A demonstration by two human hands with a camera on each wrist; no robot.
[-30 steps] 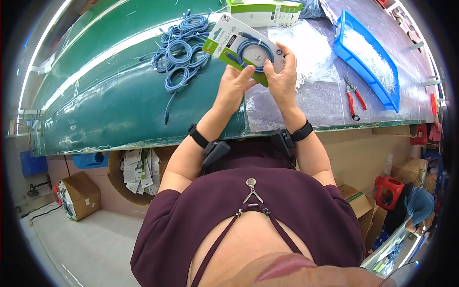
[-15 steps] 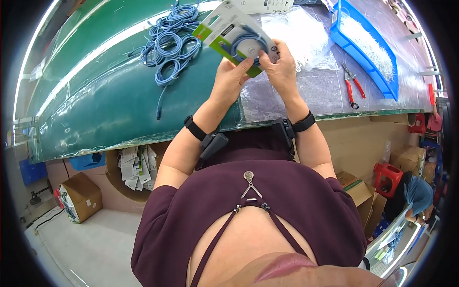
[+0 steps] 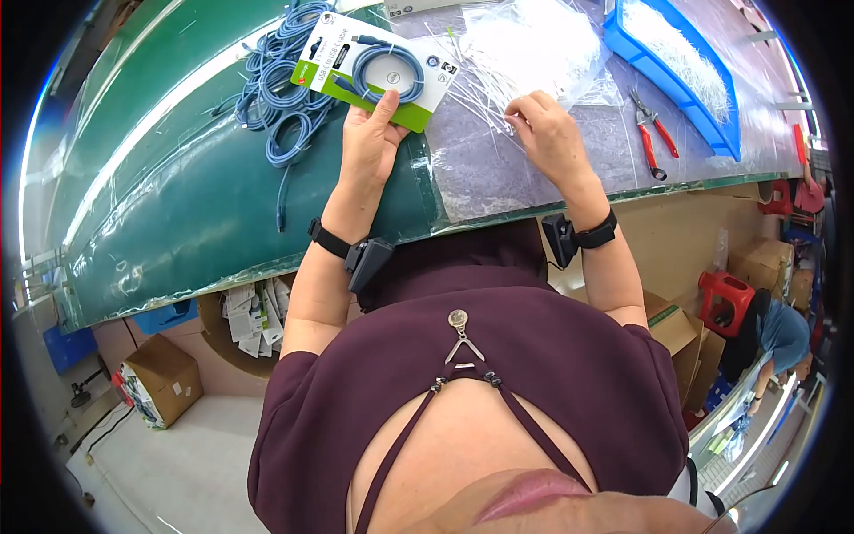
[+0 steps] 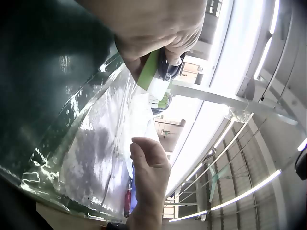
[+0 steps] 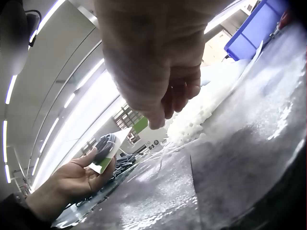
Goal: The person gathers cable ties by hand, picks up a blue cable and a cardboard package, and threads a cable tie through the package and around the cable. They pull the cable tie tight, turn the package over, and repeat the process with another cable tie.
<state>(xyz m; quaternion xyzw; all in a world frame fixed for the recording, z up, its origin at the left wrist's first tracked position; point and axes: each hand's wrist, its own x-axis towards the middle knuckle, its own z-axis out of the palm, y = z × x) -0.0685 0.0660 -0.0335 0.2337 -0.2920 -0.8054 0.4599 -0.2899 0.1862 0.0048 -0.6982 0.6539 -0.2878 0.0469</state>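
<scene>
A green-and-grey tabletop (image 3: pixel 187 196) spans a brightly lit workroom. One packaged USB-C cable (image 3: pixel 393 78) is over it, gripped by the left hand (image 3: pixel 370 147), thumb in front. Left of the package lie tangled blue cables (image 3: pixel 286 105), uncountable; right of it, countless white strips (image 3: pixel 485 89), one blue tray (image 3: pixel 676 80), one red-handled cutter (image 3: pixel 647 117). The right hand (image 3: pixel 553 138) bends its fingers narrowly beside the strips; whether it pinches one, I cannot tell.

The tabletop (image 3: pixel 178 214) is green on the left, grey on the right. Blue cables (image 3: pixel 276 95) lie coiled on the green. On the grey are white strips (image 3: pixel 529 53), red-handled cutters (image 3: pixel 647 147) and a blue tray (image 3: pixel 663 93).
</scene>
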